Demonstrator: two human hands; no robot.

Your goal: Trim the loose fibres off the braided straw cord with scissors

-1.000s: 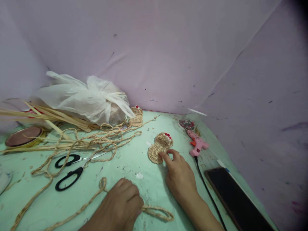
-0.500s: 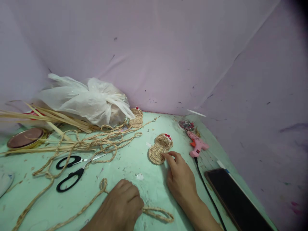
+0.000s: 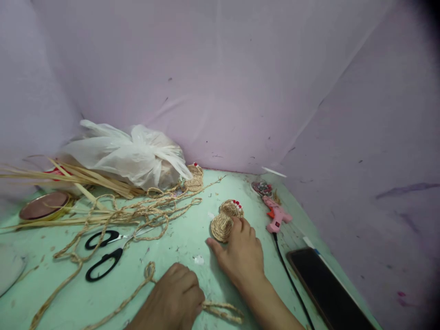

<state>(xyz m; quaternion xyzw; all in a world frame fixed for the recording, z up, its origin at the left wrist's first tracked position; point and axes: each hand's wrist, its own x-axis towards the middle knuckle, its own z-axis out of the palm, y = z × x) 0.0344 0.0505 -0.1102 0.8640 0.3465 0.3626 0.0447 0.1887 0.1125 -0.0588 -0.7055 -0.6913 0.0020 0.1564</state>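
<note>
My left hand (image 3: 173, 295) rests low on the table, its fingers curled over a braided straw cord (image 3: 225, 309). A folded loop of that cord sticks out on the right of the hand, and its long tail runs off to the left. My right hand (image 3: 242, 254) reaches over the lower right edge of a small woven slipper (image 3: 221, 225) with red and white beads. Its thumb is spread away from the other fingers, whose tips overlap the slipper; whether they press on it I cannot tell. The slipper lies flat on the green table (image 3: 185, 250).
Black-handled scissors (image 3: 105, 268) lie at left under tangled cord (image 3: 137, 206). Behind are straw strips (image 3: 99, 181), a white plastic bag (image 3: 127, 156) and a second slipper (image 3: 195, 178). On the right are a pink glue gun (image 3: 277, 215), a bead dish (image 3: 261, 188) and a phone (image 3: 326, 286).
My right hand has moved left over the slipper; its thumb and forefinger, earlier close together at the slipper's edge, are now apart. The left hand stays on the cord. The view has tilted up slightly.
</note>
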